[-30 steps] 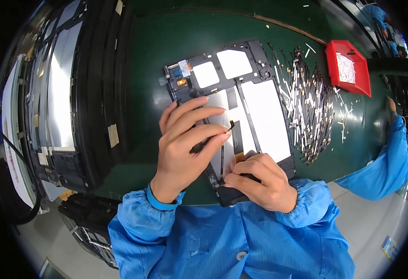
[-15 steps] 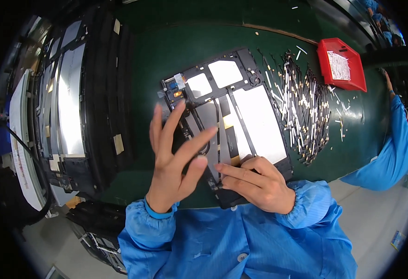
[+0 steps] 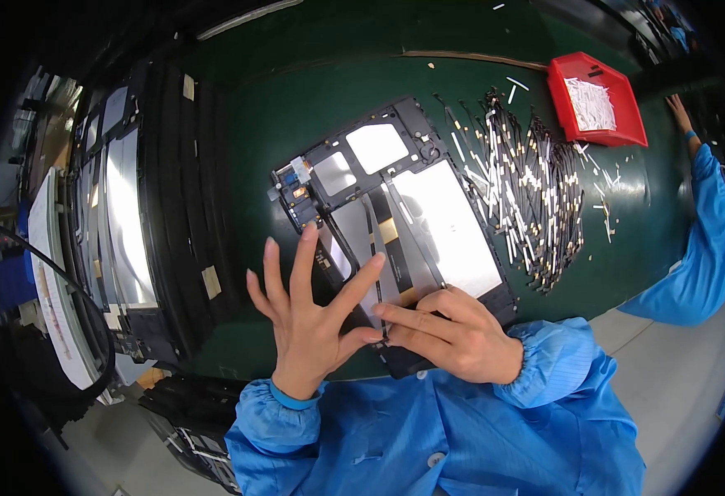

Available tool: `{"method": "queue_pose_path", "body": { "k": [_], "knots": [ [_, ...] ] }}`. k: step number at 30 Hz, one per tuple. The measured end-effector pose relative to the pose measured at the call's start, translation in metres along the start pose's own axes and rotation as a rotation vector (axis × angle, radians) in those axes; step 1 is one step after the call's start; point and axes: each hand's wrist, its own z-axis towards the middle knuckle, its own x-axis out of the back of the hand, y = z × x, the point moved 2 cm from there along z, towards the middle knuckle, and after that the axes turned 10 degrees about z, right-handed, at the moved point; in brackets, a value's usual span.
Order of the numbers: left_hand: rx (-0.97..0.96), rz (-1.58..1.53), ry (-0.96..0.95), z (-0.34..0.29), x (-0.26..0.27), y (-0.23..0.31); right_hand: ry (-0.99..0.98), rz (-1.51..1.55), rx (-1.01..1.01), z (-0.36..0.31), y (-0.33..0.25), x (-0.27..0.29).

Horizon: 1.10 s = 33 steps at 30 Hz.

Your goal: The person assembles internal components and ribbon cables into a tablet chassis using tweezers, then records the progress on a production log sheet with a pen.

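A tablet-like device housing (image 3: 462,236), black-framed with bright silver panels, lies tilted on the green table before me. Down its middle runs a thin black cable (image 3: 372,219). My right hand (image 3: 462,337) rests over the lower end of the housing, its fingers pinched on that cable. My left hand (image 3: 309,331) is spread along the housing's left side. Its index fingertip is by the cable, its thumb points to the right fingertips, and its middle fingertip reaches the side near a small circuit board (image 3: 296,192). The cable's lower end is partly hidden by my fingers.
A pile of thin black cables with white strips (image 3: 524,190) lies right of the housing. Beyond it sits a red bin (image 3: 623,124) of white strips. Similar housings are stacked at the left (image 3: 127,215). At far right a co-worker's blue sleeve (image 3: 693,264) reaches the table.
My left hand has moved down along the housing, its thumb now close to my right fingertips. My right hand stays at the cable's lower end. The whole view has shifted slightly.
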Motion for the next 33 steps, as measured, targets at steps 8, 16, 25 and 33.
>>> {"method": "queue_pose_path", "body": {
  "k": [8,16,25,33],
  "knots": [
    [-0.033,-0.146,-0.003,0.009,0.004,-0.003,-0.065,-0.026,-0.050,0.004,-0.011,0.005],
    [-0.014,-0.171,0.086,0.035,0.003,-0.012,-0.028,0.104,-0.245,0.013,-0.025,0.015],
    [0.108,-0.363,0.028,0.037,0.015,0.003,-0.285,-0.199,-0.238,0.003,-0.035,0.009],
    [0.143,-0.363,0.091,0.028,0.015,0.014,-0.203,-0.209,-0.183,-0.004,-0.035,0.011]
  ]
}}
